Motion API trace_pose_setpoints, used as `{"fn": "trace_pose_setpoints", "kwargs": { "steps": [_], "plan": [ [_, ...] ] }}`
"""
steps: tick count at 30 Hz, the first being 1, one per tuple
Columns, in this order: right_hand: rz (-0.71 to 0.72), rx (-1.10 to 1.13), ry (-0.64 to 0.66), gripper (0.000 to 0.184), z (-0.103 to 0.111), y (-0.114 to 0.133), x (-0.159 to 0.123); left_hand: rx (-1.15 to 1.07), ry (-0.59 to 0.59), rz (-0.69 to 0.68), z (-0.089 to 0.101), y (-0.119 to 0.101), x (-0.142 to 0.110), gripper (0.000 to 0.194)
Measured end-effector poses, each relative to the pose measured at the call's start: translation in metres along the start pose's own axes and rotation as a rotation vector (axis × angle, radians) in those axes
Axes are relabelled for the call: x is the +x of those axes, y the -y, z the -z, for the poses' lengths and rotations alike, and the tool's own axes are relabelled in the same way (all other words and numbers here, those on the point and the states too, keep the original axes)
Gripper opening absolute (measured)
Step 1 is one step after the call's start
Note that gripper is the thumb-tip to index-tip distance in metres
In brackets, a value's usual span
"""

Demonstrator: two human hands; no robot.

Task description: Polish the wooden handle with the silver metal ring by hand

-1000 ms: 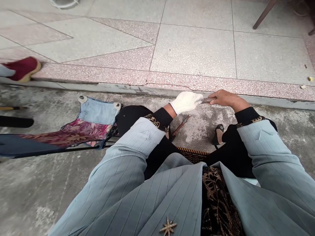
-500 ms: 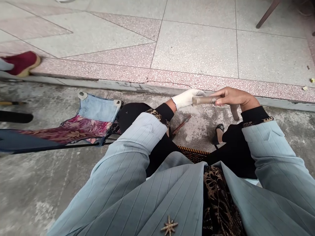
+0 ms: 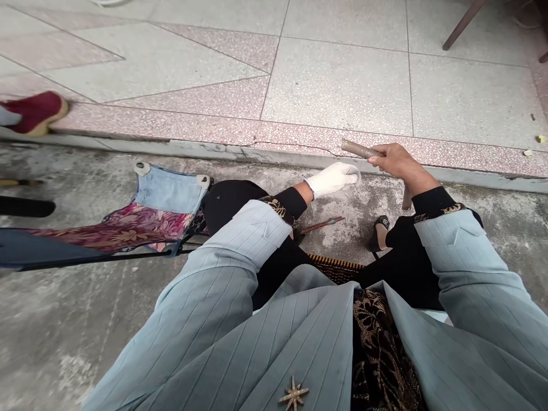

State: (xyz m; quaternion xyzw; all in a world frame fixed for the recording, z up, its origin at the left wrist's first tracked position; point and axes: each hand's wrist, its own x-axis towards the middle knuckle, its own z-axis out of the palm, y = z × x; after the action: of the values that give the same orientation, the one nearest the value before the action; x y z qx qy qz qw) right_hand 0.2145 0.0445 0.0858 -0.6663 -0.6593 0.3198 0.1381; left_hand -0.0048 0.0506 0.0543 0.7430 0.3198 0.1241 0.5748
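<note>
My left hand point(image 3: 334, 180), in a white knitted glove, is closed at the fingers. A pale curved edge shows at its fingertips, and I cannot make out whether it is a held thing or the glove. Bare, my right hand point(image 3: 396, 160) grips a grey-brown stick point(image 3: 354, 148) with thin wire wound round it near the fingers. The stick's free end points up and left, above the glove and apart from it. Below the right wrist shows another grey-brown length point(image 3: 406, 198); its link to the stick is hidden. A reddish-brown stick point(image 3: 321, 225) lies on the ground below my hands.
A folding stool point(image 3: 165, 191) with a denim and floral seat stands at left. Ahead runs a raised step edge point(image 3: 240, 151) with tiled floor above. Another person's red shoe point(image 3: 36, 111) is on it at far left. A furniture leg point(image 3: 464, 23) stands at upper right.
The stick's free end has swung up, away from my left hand. My gloved hand has dropped slightly and moved apart from the stick. My right hand has shifted slightly left and up.
</note>
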Motion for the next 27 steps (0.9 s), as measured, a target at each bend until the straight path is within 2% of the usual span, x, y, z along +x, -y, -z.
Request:
{"fn": "trace_pose_setpoints", "kwargs": {
  "steps": [3, 5, 8, 11, 15, 22, 24, 27],
  "plan": [
    [-0.018, -0.194, 0.021, 0.036, -0.008, 0.000, 0.003, 0.342, -0.046, -0.009, 0.001, 0.000, 0.000, 0.025],
    [-0.024, -0.307, 0.085, 0.036, -0.011, 0.002, 0.004, 0.580, -0.061, -0.021, 0.004, 0.001, 0.000, 0.028],
    [-0.015, -0.412, 0.254, 0.032, -0.012, 0.006, 0.001, 0.844, -0.018, -0.011, 0.009, 0.002, 0.000, 0.030],
    [0.050, -0.375, 0.462, 0.028, -0.012, 0.005, -0.001, 0.941, 0.030, -0.026, 0.014, 0.002, 0.000, 0.031],
    [0.172, -0.207, 0.664, 0.030, -0.008, 0.000, -0.003, 0.870, 0.080, -0.096, 0.019, -0.004, -0.002, 0.032],
    [0.255, -0.075, 0.810, 0.043, 0.003, 0.000, -0.004, 0.565, 0.111, -0.215, 0.027, -0.016, -0.007, 0.030],
    [0.255, -0.024, 0.796, 0.045, 0.007, 0.002, -0.007, 0.435, 0.103, -0.208, 0.029, -0.012, -0.005, 0.026],
    [0.274, 0.152, 0.636, 0.044, 0.014, 0.006, -0.013, 0.142, 0.014, -0.116, 0.030, -0.002, -0.001, 0.021]
  ]
}}
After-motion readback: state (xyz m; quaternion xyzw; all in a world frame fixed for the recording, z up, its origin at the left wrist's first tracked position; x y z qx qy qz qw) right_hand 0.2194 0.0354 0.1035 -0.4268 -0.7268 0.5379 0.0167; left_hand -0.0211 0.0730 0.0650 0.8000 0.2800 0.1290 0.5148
